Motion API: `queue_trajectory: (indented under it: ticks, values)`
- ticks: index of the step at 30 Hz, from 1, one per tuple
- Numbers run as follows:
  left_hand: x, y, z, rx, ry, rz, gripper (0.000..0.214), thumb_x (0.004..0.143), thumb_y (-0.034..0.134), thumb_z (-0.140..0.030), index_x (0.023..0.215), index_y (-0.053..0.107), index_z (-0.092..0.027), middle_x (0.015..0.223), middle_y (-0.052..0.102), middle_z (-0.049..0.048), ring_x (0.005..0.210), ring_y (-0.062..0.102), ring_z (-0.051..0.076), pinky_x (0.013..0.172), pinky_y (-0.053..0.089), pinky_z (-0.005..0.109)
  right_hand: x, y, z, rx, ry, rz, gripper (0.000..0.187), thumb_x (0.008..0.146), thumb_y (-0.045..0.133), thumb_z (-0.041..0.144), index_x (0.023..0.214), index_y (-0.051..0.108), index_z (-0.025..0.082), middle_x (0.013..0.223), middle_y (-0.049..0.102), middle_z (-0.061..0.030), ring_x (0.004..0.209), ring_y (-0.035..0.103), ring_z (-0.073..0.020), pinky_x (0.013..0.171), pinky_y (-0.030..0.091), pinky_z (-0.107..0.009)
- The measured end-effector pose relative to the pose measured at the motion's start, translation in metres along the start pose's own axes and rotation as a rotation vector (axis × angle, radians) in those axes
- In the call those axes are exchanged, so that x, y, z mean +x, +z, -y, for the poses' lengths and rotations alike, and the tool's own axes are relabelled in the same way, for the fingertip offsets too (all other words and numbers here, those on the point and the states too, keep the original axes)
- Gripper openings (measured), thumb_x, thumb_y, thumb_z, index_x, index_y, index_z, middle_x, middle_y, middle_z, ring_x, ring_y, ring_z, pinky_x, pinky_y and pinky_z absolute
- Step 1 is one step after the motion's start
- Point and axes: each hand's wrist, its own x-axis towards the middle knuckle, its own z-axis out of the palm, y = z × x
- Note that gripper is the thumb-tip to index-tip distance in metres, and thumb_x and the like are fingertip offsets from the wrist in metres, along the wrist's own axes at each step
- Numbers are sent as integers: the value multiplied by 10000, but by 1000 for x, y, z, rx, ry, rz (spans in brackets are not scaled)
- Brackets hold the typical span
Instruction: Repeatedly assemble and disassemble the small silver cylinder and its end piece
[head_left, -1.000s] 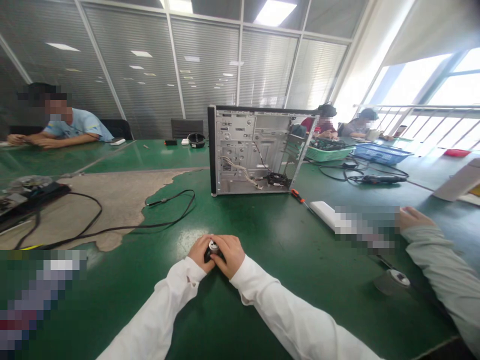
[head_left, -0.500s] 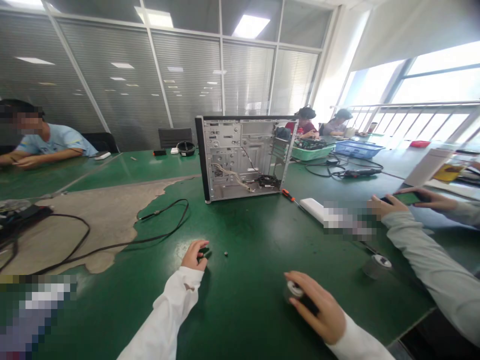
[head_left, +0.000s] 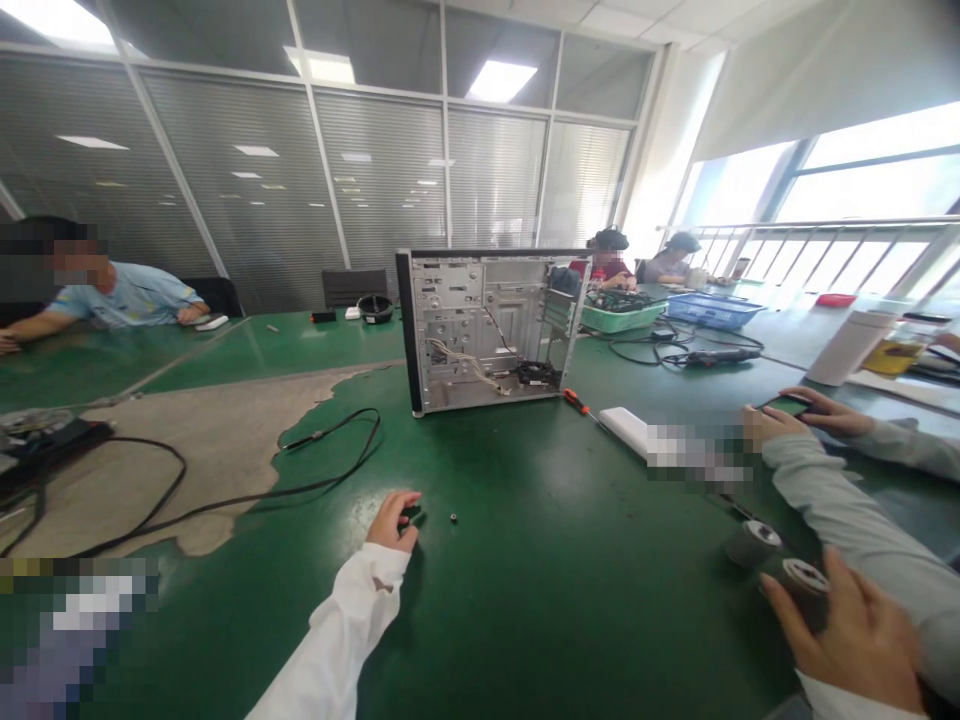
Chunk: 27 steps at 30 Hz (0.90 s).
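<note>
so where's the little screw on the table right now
In the head view the small screw lies loose on the green table, left of centre, just right of the left hand and in front of the open computer case.

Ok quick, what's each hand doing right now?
Left hand: closed on a small black part.
Right hand: holding a grey roll.

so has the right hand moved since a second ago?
Yes. The right hand has swung right, away from the left hand, carrying a small grey cylinder across the green table to beside a second cylinder near the table's right edge.
</note>
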Motion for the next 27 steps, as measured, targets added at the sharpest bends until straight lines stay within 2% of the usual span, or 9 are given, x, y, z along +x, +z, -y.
queue_trajectory:
  ticks: [2,4,6,10,14,17,20,24,27]
  values:
    - [0,0,0,14,7,2,427,527,385,-42,912,484,-197,945,488,38,820,539,146,602,479,251,7,-7,30,-13,-30,-90,577,667,530,369,1201,356,239,1091,460,-156,1012,418,-319,847,329,-452]
    - [0,1,-1,28,16,0,419,533,386,-39,910,486,-191,950,488,43,819,542,146,603,478,251,12,-11,69,100,-187,-64,503,680,526,305,1164,388,298,1058,490,-114,952,476,-262,845,350,-408]
    - [0,1,-1,38,23,-3,408,542,388,-40,910,489,-185,957,487,47,817,546,146,603,479,250,15,-8,115,281,-349,107,456,708,485,246,1151,390,299,1062,481,-69,932,492,-213,829,384,-375]
    - [0,0,-1,37,21,1,403,554,389,-45,917,485,-192,957,484,41,817,544,143,607,484,247,7,23,205,554,-639,654,430,757,377,159,1181,358,227,1124,433,-76,980,449,-154,811,415,-280]
    - [0,1,1,27,11,11,405,556,392,-53,922,483,-199,950,485,34,818,536,140,616,480,250,-8,74,262,591,-795,684,398,756,376,138,1140,413,234,1098,459,-85,954,434,-171,790,409,-320]
    - [0,2,3,18,3,18,401,548,395,-62,916,487,-192,940,489,35,813,533,140,614,472,245,-16,105,280,666,-874,626,322,768,352,109,1020,514,228,977,530,-58,869,451,-139,752,417,-272]
    - [0,3,4,10,10,12,389,544,395,-68,900,497,-185,927,501,36,800,537,142,603,466,242,-19,115,285,722,-898,603,271,770,347,104,884,573,201,856,563,-40,786,460,-121,699,426,-231]
    - [0,2,3,3,10,4,380,560,391,-66,906,496,-184,927,509,37,794,541,139,598,461,238,-17,94,271,691,-897,619,275,770,320,103,810,578,190,816,562,-33,732,465,-117,648,425,-224]
    - [0,1,1,-3,-3,8,379,562,396,-60,907,496,-184,917,517,36,790,543,135,606,460,235,-11,64,239,606,-892,639,275,757,315,110,836,565,194,804,560,-33,705,474,-121,628,424,-241]
